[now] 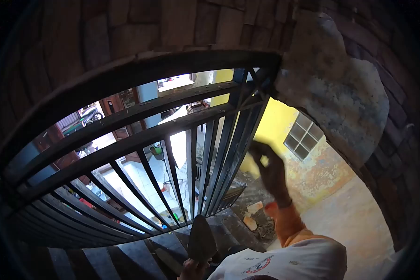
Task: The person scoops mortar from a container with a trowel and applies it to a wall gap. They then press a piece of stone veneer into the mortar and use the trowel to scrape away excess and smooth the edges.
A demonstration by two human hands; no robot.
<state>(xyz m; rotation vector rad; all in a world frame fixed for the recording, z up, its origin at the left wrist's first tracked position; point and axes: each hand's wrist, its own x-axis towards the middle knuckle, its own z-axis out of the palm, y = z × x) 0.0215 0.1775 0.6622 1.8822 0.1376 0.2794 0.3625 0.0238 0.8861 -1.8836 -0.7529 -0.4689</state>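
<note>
My left hand (191, 269) is at the bottom edge, gripping the handle of a pointed trowel (201, 240) whose dark blade points up in front of the metal railing (140, 140). My right hand (268, 170) is raised in a dark glove, above an orange sleeve (288, 224). Its fingers curl toward the thumb, and I see nothing between them. It hovers just below the edge of a grey plaster patch (331, 88) on the brick wall (396, 140), without touching it.
The black barred railing curves across the left and centre. Far below lie a tiled yard, a yellow wall with a window (303, 136), and loose bricks and rubble (252, 219) on a ledge. Dark brickwork arches overhead.
</note>
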